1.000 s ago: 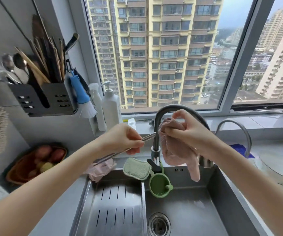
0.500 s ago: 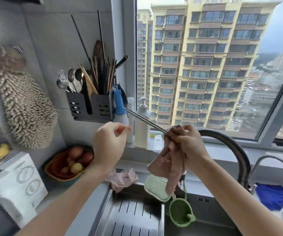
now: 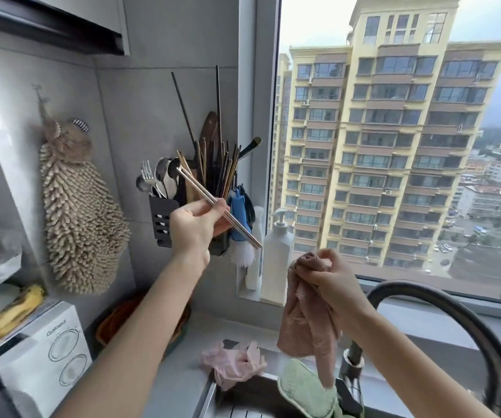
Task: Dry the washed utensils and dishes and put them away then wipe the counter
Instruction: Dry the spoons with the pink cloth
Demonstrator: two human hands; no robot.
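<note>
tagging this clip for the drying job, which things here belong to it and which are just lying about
In use: silver metal chopsticks in the left hand; pink textured cloth in the right hand; black wall-mounted cutlery holder.
Lying about: crumpled pink rubber gloves; green sponge pad; white pump bottle; beige shaggy towel.

To your left you have one beige chenille hand towel (image 3: 83, 212), hung on the wall. Below it, one white microwave (image 3: 47, 351) with a banana peel (image 3: 8, 318) on top. At your window ledge, one white pump bottle (image 3: 276, 251), beside a blue-handled brush (image 3: 240, 218). Crumpled pink gloves (image 3: 234, 363) lie just left of a green sponge (image 3: 303, 390). To your right, one dark arched faucet (image 3: 454, 309). Outside, a yellow tower block (image 3: 393, 146).
</note>
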